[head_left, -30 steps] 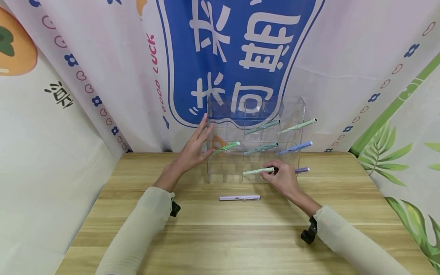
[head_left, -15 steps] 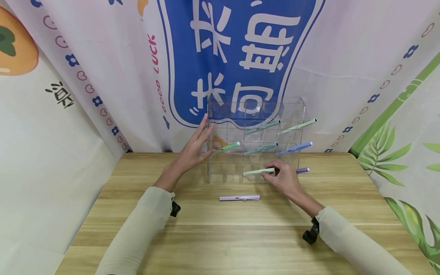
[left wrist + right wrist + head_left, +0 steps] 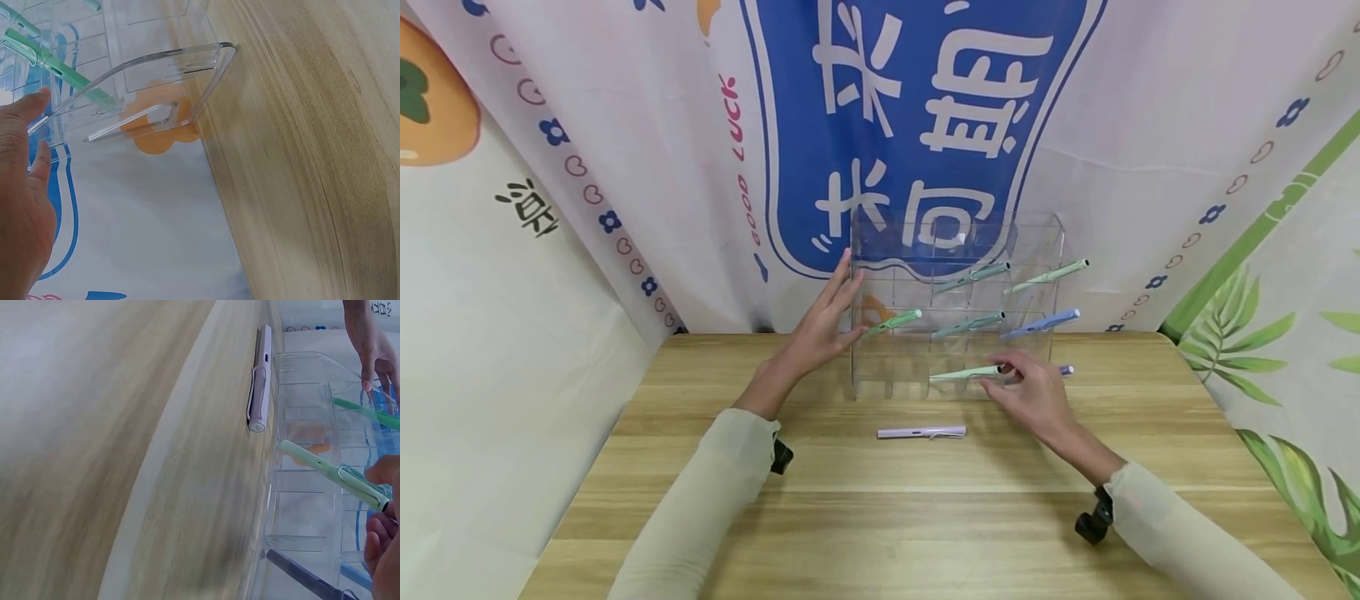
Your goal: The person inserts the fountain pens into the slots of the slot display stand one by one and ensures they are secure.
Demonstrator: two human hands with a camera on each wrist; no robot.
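Note:
A clear acrylic pen rack (image 3: 854,367) stands on the table with several pens slanting out of its compartments. My left hand (image 3: 822,332) rests against its left side, fingers straight, thumb near the front edge by a green pen (image 3: 893,320). At the bottom row my right hand (image 3: 1036,395) is around the end of a pale green pen (image 3: 962,373), thumb and fingers spread apart. That pen lies in a middle compartment; in the right wrist view its clip (image 3: 362,487) shows beside the fingers. A purple pen (image 3: 1067,370) is partly hidden behind the right hand.
A lavender pen (image 3: 921,432) lies on the wooden table (image 3: 880,517) in front of the rack. Teal pens (image 3: 970,324), a blue pen (image 3: 1041,323) and another pale green pen (image 3: 1051,275) stick out from the upper rows. A printed curtain (image 3: 662,150) hangs behind.
My right hand has loosened from the pale green pen and shifted slightly right, covering more of the purple pen. The pale green pen stays in place, and my left hand has not moved.

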